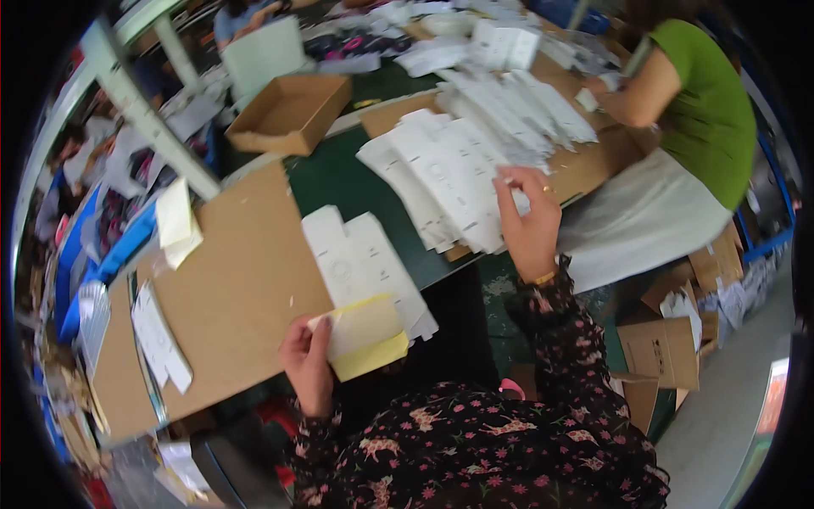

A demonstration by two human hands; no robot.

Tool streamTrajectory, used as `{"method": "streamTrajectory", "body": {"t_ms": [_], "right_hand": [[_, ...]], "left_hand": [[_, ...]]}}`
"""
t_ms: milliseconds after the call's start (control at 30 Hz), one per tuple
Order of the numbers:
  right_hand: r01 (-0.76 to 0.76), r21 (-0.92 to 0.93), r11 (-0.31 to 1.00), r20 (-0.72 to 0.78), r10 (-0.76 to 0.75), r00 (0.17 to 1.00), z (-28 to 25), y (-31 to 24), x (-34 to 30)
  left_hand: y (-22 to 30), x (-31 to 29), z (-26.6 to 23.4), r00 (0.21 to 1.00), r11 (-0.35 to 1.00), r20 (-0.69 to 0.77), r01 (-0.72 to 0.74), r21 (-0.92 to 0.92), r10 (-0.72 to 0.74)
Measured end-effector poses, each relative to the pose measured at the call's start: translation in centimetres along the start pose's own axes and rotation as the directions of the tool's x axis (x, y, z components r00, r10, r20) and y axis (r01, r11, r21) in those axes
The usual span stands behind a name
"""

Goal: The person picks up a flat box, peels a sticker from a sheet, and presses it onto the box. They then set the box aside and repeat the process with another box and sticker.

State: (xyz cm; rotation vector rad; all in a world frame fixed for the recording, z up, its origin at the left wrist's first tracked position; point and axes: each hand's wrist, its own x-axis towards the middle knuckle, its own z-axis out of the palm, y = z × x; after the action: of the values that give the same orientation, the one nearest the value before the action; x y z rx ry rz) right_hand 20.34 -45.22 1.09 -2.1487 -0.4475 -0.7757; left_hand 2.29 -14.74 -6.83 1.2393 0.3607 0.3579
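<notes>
On your green tabletop (339,182), a pile of flat white cartons (454,178) reaches the near edge; left of it, one flat carton (360,263) overhangs that edge. Your right hand (532,229) curls beside the pile, its grip unclear. Your left hand (307,365) pinches cream-and-yellow paper (366,338) over the single carton's near end.

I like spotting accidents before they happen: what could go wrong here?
The flat white carton seems to poke past the table edge, so a bump might knock it off.
The white stack is fanned out unevenly and could slide if the right hand brushes it.
The left hand holds the cream and yellow paper only by one end, so it might slip or bend.
</notes>
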Motion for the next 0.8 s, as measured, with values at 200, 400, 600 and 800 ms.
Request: {"method": "streamTrajectory", "body": {"t_ms": [200, 400, 600, 800], "right_hand": [[0.000, 0.381, 0.925, 0.372, -0.153, 0.916, 4.4, -8.7, -4.8], [0.000, 0.437, 0.899, 0.462, -0.224, 0.858, 6.6, -9.8, -6.6], [0.087, 0.456, 0.886, 0.460, -0.318, 0.829, 7.0, -10.6, -6.1], [0.101, 0.455, 0.885, 0.483, -0.340, 0.807, 7.4, -10.8, -6.0]], "left_hand": [[1.7, 0.1, 1.9, 0.997, 0.999, 0.079, -0.019, 0.036, 0.016], [1.8, -0.7, 1.6, 0.990, 0.998, 0.130, -0.051, 0.030, 0.046], [1.3, -0.9, 1.4, 0.986, 0.995, 0.156, -0.072, 0.063, 0.061], [0.9, -0.7, 1.5, 0.978, 0.978, 0.180, -0.135, 0.157, 0.106]]}}
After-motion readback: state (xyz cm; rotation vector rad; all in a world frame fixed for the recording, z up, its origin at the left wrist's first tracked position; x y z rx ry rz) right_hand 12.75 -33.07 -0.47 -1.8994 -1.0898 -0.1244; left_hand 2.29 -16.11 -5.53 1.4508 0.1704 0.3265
